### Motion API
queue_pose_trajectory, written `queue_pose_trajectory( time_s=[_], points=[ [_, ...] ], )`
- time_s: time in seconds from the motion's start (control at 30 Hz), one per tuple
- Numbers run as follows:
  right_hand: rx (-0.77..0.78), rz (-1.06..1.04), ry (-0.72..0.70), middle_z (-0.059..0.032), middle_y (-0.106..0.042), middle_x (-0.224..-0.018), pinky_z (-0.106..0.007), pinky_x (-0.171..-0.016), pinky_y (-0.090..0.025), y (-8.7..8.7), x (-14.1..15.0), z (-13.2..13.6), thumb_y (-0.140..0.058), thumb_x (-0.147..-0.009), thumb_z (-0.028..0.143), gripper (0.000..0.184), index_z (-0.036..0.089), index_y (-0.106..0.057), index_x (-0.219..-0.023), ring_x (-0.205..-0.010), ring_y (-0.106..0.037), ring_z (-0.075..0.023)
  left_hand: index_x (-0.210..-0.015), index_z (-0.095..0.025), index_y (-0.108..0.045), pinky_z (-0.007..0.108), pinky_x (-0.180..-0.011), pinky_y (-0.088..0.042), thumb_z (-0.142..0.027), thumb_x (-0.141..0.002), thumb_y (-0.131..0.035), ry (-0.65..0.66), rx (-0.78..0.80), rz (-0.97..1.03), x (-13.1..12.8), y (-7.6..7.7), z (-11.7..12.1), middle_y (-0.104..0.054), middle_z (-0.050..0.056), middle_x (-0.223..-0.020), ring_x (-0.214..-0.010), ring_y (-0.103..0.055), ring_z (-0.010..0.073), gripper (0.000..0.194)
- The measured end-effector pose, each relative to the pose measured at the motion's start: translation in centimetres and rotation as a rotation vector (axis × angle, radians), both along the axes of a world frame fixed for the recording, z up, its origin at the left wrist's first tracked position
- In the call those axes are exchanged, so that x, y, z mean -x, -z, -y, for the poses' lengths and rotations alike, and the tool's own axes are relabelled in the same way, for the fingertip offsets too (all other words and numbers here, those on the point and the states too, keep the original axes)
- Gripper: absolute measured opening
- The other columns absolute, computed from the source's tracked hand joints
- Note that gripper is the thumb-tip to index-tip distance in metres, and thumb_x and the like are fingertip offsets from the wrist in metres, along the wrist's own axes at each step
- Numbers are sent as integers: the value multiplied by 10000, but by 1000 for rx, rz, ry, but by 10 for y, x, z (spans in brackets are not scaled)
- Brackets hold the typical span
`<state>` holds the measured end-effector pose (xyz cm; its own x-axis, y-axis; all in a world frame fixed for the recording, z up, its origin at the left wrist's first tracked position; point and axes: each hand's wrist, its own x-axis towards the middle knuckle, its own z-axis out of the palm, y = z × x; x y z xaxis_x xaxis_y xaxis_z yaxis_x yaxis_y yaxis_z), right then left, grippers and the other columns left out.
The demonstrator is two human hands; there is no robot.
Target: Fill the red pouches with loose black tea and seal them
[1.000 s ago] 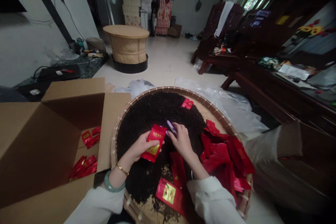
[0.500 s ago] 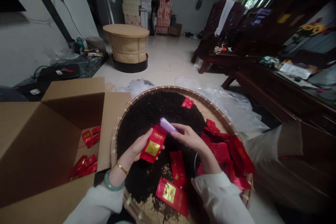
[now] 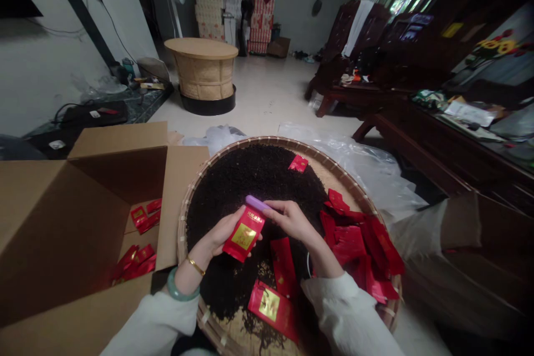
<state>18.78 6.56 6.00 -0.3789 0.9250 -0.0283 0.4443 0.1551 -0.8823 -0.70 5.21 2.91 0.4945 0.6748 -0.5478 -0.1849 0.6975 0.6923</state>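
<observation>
My left hand is closed around a red tea packet with a gold label, tilted above the dark loose tea leaves. In my right hand is a small purple handheld bag sealer, pinched by its right end. It lies across the packet's top edge. Below my hands, a red packet with a gold label and a narrow red packet rest on the leaves. A round woven bamboo tray holds all this, with a pile of red packets at its right.
To the left stands an open cardboard box with several red packets inside. Clear plastic sheeting lies beyond the tray. One small red packet is near the far rim. A dark wooden bench runs along the right.
My right hand has brought the purple sealer down and left, from beside the packet's top corner to across its top edge. My left hand keeps the packet nearly in place.
</observation>
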Motion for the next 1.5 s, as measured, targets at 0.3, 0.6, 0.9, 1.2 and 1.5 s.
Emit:
queue_pose_trajectory(
  time_s=[0.3,0.6,0.9,1.2,1.5],
  points=[
    [-32,9,2,20,-664,-727,-214,-569,-385,0,1,1,-500,-874,433,361,177,-723,-996,-651,-549,-148,-989,-78,-605,313,-469,-550,-571,-896,-376,15,3,-10,0,1,-1,-720,156,-737,-540,-664,203,551],
    [73,-52,19,-17,-713,-848,-243,-599,-430,-1,-2,0,-541,-839,462,416,160,-695,-1080,-693,-597,-171,-1007,-74,-612,328,-481,-556,-583,-874,-418,18,-3,17,1,1,0,-719,159,-743,-561,-665,212,561],
    [7,-37,46,-26,-734,-867,-285,-668,-466,0,1,1,-547,-835,446,381,165,-718,-1026,-750,-636,-210,-1005,-78,-609,329,-482,-554,-570,-885,-408,12,-1,-5,1,-1,0,-718,156,-744,-558,-666,215,546],
    [-23,-39,29,-27,-740,-913,-310,-724,-481,0,3,2,-544,-844,435,362,177,-715,-1032,-797,-649,-224,-973,-71,-628,315,-482,-551,-576,-877,-425,25,-6,24,2,0,-1,-720,161,-747,-556,-665,208,553],
    [-71,269,261,-86,-714,-965,-315,-683,-478,26,-26,-5,-531,-859,417,397,165,-634,-1149,-792,-653,-234,-995,-70,-625,309,-503,-552,-549,-896,-401,-26,36,106,1,-4,-3,-713,151,-747,-576,-662,203,537]
  ],
)
